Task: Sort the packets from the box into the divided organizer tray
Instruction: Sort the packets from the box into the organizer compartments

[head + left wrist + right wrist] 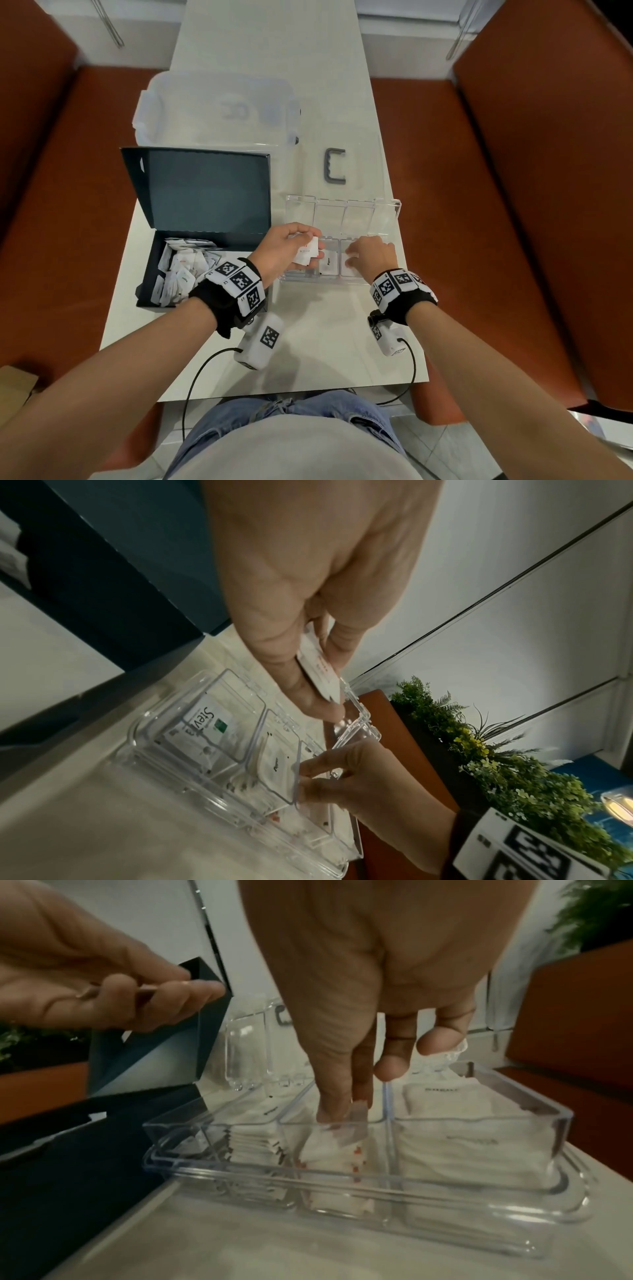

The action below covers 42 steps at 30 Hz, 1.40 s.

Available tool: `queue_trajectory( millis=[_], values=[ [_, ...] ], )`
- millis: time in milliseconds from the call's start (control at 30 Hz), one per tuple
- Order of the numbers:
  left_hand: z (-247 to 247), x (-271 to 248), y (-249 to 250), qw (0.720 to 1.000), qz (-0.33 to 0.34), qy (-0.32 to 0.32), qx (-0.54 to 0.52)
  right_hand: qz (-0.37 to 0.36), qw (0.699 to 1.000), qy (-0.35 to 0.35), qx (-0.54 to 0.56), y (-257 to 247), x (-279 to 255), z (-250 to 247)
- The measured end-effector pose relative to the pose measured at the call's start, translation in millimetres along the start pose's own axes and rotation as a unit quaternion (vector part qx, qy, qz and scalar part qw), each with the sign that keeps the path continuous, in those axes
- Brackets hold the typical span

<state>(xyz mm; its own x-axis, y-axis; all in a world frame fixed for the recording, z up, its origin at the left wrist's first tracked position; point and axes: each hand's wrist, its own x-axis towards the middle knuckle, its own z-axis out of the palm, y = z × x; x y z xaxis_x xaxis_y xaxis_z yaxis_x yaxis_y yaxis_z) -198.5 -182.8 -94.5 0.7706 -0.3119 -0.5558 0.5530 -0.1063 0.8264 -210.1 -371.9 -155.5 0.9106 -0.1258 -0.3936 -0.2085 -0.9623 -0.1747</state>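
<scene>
Left hand (286,248) pinches a small stack of white packets (306,253) with red print, thumb on one face, fingers behind, hovering over the 9 o'clock end of the clear organizer tray (322,279). Right hand (371,255) is down in the tray, thumb and forefinger nipping one red-marked packet (354,1123) into the middle compartment; other fingers loosely curled clear of it. Packets look light, thin, soft paper, a bit slick in a stack, so an edge pinch near a short end seems best; squeeze harder and they'd buckle or fan. The packet going in stands on edge, long axis near vertical, flat faces toward the dividers, matching the stack below it. Tray's long axis runs 9 to 3, hinged lids (342,212) standing open at 12. Compartments each side of the middle one also hold white packets. Dark box (150,270) with more loose packets (181,270) sits at 9 of the tray, flap up. Grey handle (334,166) and a clear tub (215,109) farther out toward 12 on the table (325,342).
</scene>
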Motion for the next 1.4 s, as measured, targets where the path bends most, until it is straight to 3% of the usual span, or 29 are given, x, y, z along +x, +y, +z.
queue_trajectory(
  millis=[167,400,567,800,1067,1233,1400],
  values=[
    [-1,-1,2,1.000,-0.004,0.000,-0.010,-0.010,0.998,-0.011,-0.055,-1,-2,1],
    [-2,-3,9,0.992,-0.039,-0.023,-0.115,-0.033,0.999,0.016,-0.003,5,-8,-11],
    [-2,-2,8,0.993,-0.038,-0.037,-0.102,-0.039,0.993,0.062,0.090,13,-10,-34],
    [6,0,6,0.996,-0.009,-0.065,-0.064,-0.089,0.954,0.124,0.256,3,-19,-61],
    [8,1,5,0.997,0.029,-0.055,-0.053,-0.137,0.943,0.071,0.295,-19,-28,-62],
    [7,2,5,0.997,0.038,-0.039,-0.055,-0.114,0.935,0.062,0.329,-19,-27,-66],
    [7,7,7,0.995,-0.006,-0.040,-0.096,-0.081,0.930,0.083,0.349,-9,-22,-71]
  ],
)
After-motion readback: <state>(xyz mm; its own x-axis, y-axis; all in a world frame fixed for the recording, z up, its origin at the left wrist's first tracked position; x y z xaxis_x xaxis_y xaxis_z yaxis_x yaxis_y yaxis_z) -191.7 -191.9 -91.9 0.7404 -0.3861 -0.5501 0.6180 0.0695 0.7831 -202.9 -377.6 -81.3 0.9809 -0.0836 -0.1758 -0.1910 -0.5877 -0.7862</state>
